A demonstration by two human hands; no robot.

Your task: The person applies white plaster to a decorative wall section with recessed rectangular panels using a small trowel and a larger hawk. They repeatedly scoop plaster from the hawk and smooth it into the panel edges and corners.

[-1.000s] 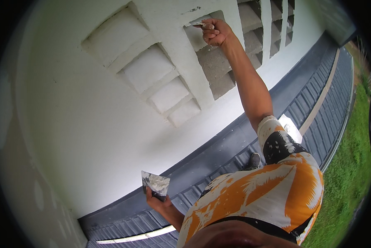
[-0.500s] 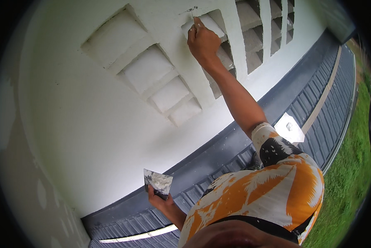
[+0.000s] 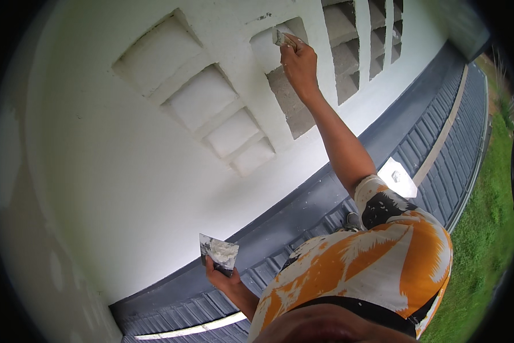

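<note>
My right hand (image 3: 300, 64) is raised to the wall and closed around a small putty knife (image 3: 278, 38), its blade spotted white. The knife lies in front of a recess (image 3: 264, 52) whose upper part is whitened, while the cells below it show bare grey. Lower down, my left hand (image 3: 220, 276) grips a flat, square metal plate (image 3: 206, 246) by its bottom edge. White putty (image 3: 222, 252) is heaped on the face of that plate. I cannot tell whether the knife's blade touches the wall.
The white wall (image 3: 142, 211) has more recesses: a whitened row (image 3: 202, 97) on the left and grey ones (image 3: 344, 51) on the right. Dark ribbed roof tiles (image 3: 423, 143) run below it, bearing a white sheet (image 3: 397, 178) with a lump on it. Grass (image 3: 474, 268) lies beyond the roof edge.
My right hand has moved down and to the right, from the dark mark above the recess to the recess itself. The knife's blade now shows. My left hand has stayed put.
</note>
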